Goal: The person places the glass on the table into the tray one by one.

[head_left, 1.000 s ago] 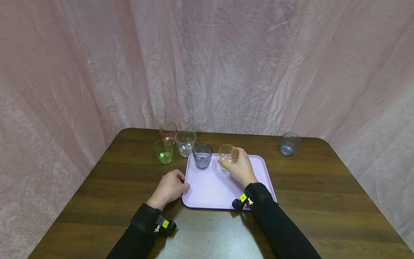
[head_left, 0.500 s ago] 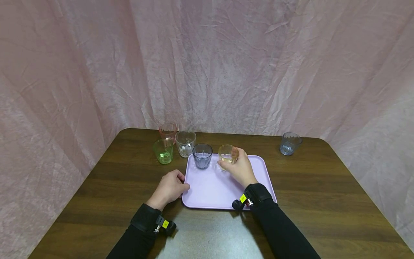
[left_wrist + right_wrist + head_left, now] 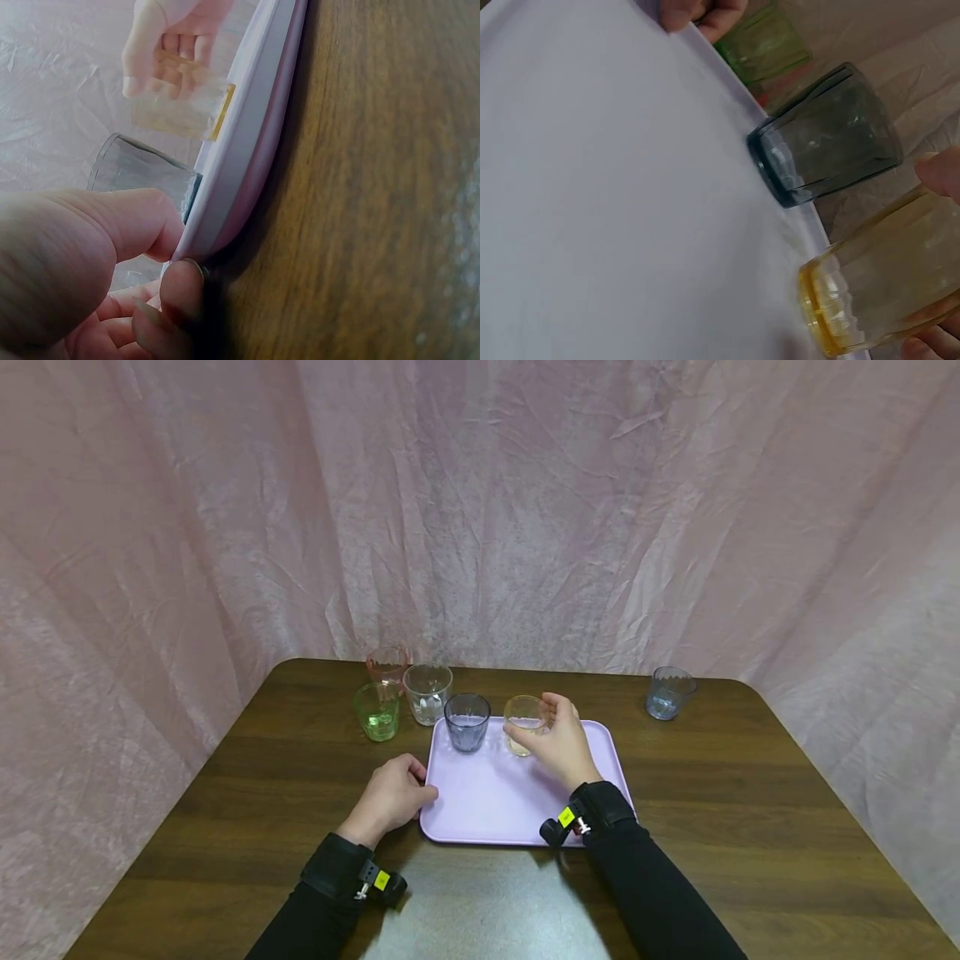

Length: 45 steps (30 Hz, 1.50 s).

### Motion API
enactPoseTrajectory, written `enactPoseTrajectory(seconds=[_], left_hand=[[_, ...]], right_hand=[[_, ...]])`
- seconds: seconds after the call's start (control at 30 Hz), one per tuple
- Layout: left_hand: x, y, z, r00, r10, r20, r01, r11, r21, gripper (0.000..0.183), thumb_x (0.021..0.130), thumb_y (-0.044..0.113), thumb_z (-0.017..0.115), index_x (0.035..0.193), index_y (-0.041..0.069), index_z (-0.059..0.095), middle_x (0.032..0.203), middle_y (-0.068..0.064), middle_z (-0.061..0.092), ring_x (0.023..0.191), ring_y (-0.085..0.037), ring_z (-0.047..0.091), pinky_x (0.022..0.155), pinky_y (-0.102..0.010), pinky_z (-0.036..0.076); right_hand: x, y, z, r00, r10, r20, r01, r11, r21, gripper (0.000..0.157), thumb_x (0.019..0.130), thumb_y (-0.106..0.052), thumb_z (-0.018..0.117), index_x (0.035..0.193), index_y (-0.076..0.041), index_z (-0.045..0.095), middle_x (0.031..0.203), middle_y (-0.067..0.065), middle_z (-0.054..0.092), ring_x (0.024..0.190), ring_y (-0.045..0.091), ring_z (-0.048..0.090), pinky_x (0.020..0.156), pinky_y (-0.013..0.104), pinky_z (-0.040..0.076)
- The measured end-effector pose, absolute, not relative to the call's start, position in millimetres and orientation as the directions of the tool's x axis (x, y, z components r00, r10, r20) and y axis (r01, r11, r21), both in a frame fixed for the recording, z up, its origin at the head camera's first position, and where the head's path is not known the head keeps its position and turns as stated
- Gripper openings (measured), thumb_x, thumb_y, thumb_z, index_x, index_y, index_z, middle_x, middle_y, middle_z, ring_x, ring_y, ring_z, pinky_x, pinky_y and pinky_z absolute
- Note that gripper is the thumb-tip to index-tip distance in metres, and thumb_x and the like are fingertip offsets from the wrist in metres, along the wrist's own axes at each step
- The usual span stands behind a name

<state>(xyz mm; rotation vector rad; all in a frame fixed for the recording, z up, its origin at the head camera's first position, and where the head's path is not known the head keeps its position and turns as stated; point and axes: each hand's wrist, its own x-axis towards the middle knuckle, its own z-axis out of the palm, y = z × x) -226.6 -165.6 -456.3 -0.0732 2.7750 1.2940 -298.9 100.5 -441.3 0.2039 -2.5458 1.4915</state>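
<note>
My left hand (image 3: 393, 793) pinches the left rim of the lilac tray (image 3: 480, 810); the left wrist view shows the thumb above the rim and a fingertip below it. At the tray's back middle stands a yellow-tinted drinking glass (image 3: 522, 745), upright. My right hand (image 3: 558, 743) holds this glass from the right, thumb on the near side and fingers round the far side, high on its wall. Left of it a grey-blue glass (image 3: 467, 731) stands on the tray's back left corner. In the right wrist view both the grey-blue glass (image 3: 829, 139) and the yellow glass (image 3: 885, 277) show sideways.
Behind the tray's left corner, a green glass (image 3: 378, 718), a clear glass (image 3: 427, 697) and a pink glass (image 3: 386, 662) stand close together on the wooden table (image 3: 247, 810). A blue glass (image 3: 667, 697) stands alone at the back right. A pink curtain (image 3: 480, 510) hangs behind.
My right hand has moved slightly up on the yellow glass, its index finger now higher. The glass stays in place on the tray. My left hand keeps its hold on the rim.
</note>
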Motion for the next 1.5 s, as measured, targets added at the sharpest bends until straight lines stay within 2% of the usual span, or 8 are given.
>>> enactPoseTrajectory(seconds=[0.23,0.5,0.67,1.0,1.5], left_hand=[[-226,-165,-455,-0.995,-0.008,-0.101,-0.083,0.639,0.764,0.021,0.079,0.008,0.075,0.092,0.004,0.059,0.066,-0.005,0.06,0.052,-0.016,0.058,0.046,-0.027,0.046],[-225,-165,-454,-0.995,-0.007,-0.101,-0.082,0.641,0.763,0.022,0.079,0.008,0.075,0.093,0.003,0.06,0.066,-0.005,0.061,0.052,-0.016,0.058,0.046,-0.027,0.046],[-225,-165,-452,-0.994,-0.008,-0.109,-0.089,0.642,0.762,0.022,0.079,0.009,0.075,0.094,0.003,0.06,0.067,-0.005,0.061,0.053,-0.016,0.058,0.047,-0.027,0.046],[-226,-164,-453,-0.993,-0.007,-0.116,-0.094,0.638,0.764,0.022,0.079,0.008,0.075,0.094,0.003,0.059,0.068,-0.006,0.061,0.053,-0.016,0.058,0.046,-0.027,0.046],[-226,-165,-454,-0.993,-0.007,-0.118,-0.095,0.64,0.763,0.023,0.079,0.009,0.075,0.095,0.003,0.06,0.068,-0.005,0.061,0.054,-0.016,0.058,0.047,-0.027,0.046]], right_hand=[[-297,103,-430,-0.967,-0.028,0.255,-0.24,0.447,-0.862,0.092,0.076,-0.041,0.086,0.141,0.002,0.037,0.133,0.013,0.043,0.121,0.022,0.045,0.105,0.038,0.038],[-299,109,-420,-0.956,-0.007,0.294,-0.267,0.434,-0.86,0.09,0.076,-0.041,0.086,0.139,0.001,0.039,0.13,0.014,0.046,0.119,0.022,0.047,0.104,0.039,0.04],[-300,114,-414,-0.954,0.001,0.301,-0.27,0.44,-0.856,0.09,0.077,-0.044,0.085,0.14,0.0,0.039,0.131,0.012,0.046,0.119,0.02,0.047,0.104,0.036,0.039],[-301,124,-399,-0.948,0.012,0.318,-0.28,0.44,-0.853,0.093,0.078,-0.047,0.083,0.141,0.003,0.037,0.132,0.014,0.046,0.119,0.023,0.047,0.104,0.038,0.039],[-306,149,-391,-0.95,0.079,0.301,-0.239,0.435,-0.868,0.094,0.078,-0.056,0.079,0.142,0.001,0.038,0.132,0.014,0.047,0.118,0.023,0.048,0.103,0.042,0.04]])
